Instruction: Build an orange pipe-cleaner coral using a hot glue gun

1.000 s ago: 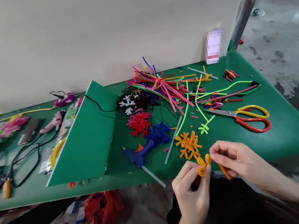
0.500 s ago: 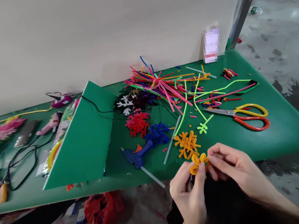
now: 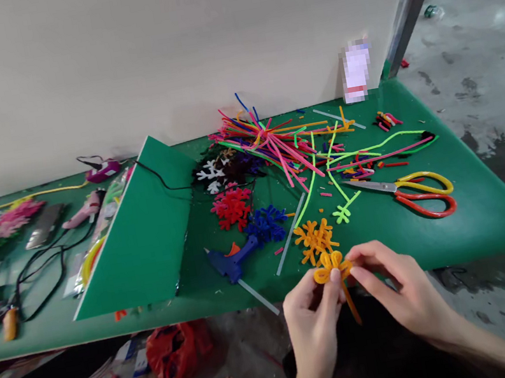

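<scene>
Between my two hands is an orange pipe cleaner [image 3: 331, 259] bent into several loops like petals, with a straight stem hanging below. My left hand [image 3: 314, 320] pinches it near the base of the loops. The thumb and fingers of my right hand [image 3: 389, 285] close on the loop at its right side. Just beyond, on the table, lie orange snowflake shapes [image 3: 315, 238] made of pipe cleaner. A small light-green piece [image 3: 341, 213] with loops at its end rests to their right. Blue snowflake shapes [image 3: 265, 224] and red ones [image 3: 232, 208] lie farther left.
Scissors [image 3: 401, 191] with red and yellow handles lie on the green table [image 3: 470, 217]. A blue glue gun [image 3: 231, 260] with a glue stick is at the left front. A pile of coloured pipe cleaners [image 3: 268, 138] lies at the back. A green board [image 3: 140, 240] leans at left.
The orange looped piece has turned a little and its loops now face up more openly. Its straight stem has come into view below. Both hands still hold it.
</scene>
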`<state>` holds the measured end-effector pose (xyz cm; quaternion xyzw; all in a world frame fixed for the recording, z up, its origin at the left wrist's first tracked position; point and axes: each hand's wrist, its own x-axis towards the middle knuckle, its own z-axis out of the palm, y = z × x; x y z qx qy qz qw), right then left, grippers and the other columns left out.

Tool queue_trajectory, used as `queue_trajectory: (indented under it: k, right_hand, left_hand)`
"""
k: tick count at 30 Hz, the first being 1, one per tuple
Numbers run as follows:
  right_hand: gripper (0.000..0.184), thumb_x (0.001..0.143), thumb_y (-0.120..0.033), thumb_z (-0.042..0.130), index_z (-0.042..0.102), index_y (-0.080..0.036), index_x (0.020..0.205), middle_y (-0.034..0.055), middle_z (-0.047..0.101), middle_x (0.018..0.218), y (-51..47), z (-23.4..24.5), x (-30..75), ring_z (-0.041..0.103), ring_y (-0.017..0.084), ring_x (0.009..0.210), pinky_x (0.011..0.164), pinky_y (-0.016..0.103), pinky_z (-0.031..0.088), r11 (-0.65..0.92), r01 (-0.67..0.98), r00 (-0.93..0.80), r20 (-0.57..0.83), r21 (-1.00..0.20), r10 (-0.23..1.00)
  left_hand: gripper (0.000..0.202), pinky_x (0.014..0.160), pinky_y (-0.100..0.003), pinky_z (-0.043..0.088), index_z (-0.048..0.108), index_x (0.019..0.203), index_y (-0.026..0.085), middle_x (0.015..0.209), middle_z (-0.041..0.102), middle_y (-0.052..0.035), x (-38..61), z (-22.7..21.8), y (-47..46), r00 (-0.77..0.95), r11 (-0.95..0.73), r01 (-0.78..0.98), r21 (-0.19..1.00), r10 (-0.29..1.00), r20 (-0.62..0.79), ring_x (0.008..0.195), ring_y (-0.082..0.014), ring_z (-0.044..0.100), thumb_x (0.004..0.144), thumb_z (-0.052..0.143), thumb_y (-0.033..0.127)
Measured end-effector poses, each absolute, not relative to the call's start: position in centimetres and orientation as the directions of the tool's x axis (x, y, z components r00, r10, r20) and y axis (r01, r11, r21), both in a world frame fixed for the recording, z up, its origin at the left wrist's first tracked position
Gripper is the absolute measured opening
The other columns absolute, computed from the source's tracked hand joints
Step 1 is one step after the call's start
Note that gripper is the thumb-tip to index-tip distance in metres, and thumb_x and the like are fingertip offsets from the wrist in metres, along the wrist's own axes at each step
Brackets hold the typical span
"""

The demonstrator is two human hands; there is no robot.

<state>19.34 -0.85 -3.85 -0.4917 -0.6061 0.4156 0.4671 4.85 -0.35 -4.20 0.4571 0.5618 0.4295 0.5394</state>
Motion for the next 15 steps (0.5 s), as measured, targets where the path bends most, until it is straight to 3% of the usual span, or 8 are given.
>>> queue_trajectory:
  k: [2,4,5,8,10,13,15]
  right_hand:
    - [0.021,0.097,-0.014,0.042,0.056,-0.015,0.112,0.0108,0.07,0.099,-0.8,-3.8,20.4,0.066,0.02,0.087,0.074,0.031,0.055,0.549,0.557,-0.281,0.48,-0.623,0.831]
    - [0.03,0.096,-0.008,0.033,0.058,-0.01,0.112,0.0143,0.07,0.1,-0.5,-3.4,21.4,0.065,0.023,0.09,0.077,0.036,0.055,0.735,0.629,-0.516,0.571,-0.253,0.638]
    - [0.033,0.096,-0.006,0.029,0.06,-0.008,0.109,0.015,0.071,0.098,-0.2,-3.0,21.7,0.065,0.024,0.089,0.077,0.037,0.055,0.769,0.622,-0.583,0.571,-0.144,0.578]
    - [0.04,0.095,-0.004,0.024,0.063,-0.005,0.102,0.0153,0.071,0.094,0.5,-1.9,22.3,0.064,0.023,0.086,0.077,0.036,0.053,0.802,0.595,-0.651,0.557,-0.049,0.516]
    - [0.042,0.096,-0.005,0.023,0.065,-0.006,0.097,0.0141,0.071,0.09,0.9,-1.4,22.3,0.063,0.023,0.082,0.075,0.035,0.052,0.817,0.575,-0.675,0.542,-0.039,0.501]
    - [0.043,0.097,-0.006,0.024,0.066,-0.008,0.089,0.0125,0.069,0.081,1.0,-1.2,22.1,0.06,0.021,0.07,0.065,0.035,0.049,0.831,0.555,-0.709,0.507,-0.026,0.49]
    - [0.042,0.096,-0.005,0.025,0.065,-0.008,0.085,0.0123,0.066,0.078,0.9,-1.1,22.0,0.057,0.021,0.067,0.06,0.034,0.046,0.825,0.563,-0.71,0.482,-0.05,0.513]
  left_hand:
    - [0.038,0.042,-0.017,0.029,0.057,0.062,0.014,0.052,0.048,0.0031,4.5,-4.0,-0.3,0.054,0.384,-0.067,0.921,0.923,-0.38,0.047,-0.0064,0.039,0.08,0.069,0.045]
    - [0.038,0.044,-0.017,0.03,0.057,0.063,0.013,0.053,0.049,0.0027,4.4,-3.9,-0.4,0.085,0.41,-0.102,0.906,0.911,-0.403,0.049,-0.0065,0.04,0.078,0.071,0.046]
    - [0.038,0.045,-0.017,0.032,0.057,0.063,0.013,0.054,0.049,0.0024,4.4,-3.8,-0.4,0.097,0.391,-0.093,0.916,0.919,-0.382,0.049,-0.0067,0.041,0.08,0.069,0.045]
    - [0.036,0.048,-0.019,0.035,0.054,0.06,0.015,0.054,0.048,0.0024,4.5,-3.4,-0.6,0.122,0.245,0.02,0.969,0.962,-0.246,0.05,-0.0073,0.042,0.088,0.061,0.037]
    - [0.035,0.048,-0.019,0.034,0.05,0.058,0.016,0.054,0.044,0.0031,4.7,-3.2,-0.6,0.12,0.046,0.138,0.989,0.991,-0.062,0.05,-0.0075,0.04,0.09,0.057,0.027]
    - [0.025,0.045,-0.019,0.033,0.052,0.064,0.017,0.056,0.042,0.0033,5.1,-3.7,-0.7,0.086,-0.319,0.271,0.908,0.948,0.307,0.05,-0.0077,0.039,0.088,0.054,0.011]
    - [0.018,0.045,-0.018,0.036,0.058,0.075,0.017,0.06,0.046,0.0024,5.3,-4.4,-0.8,0.078,-0.473,0.335,0.815,0.876,0.476,0.05,-0.0083,0.043,0.086,0.052,0.003]
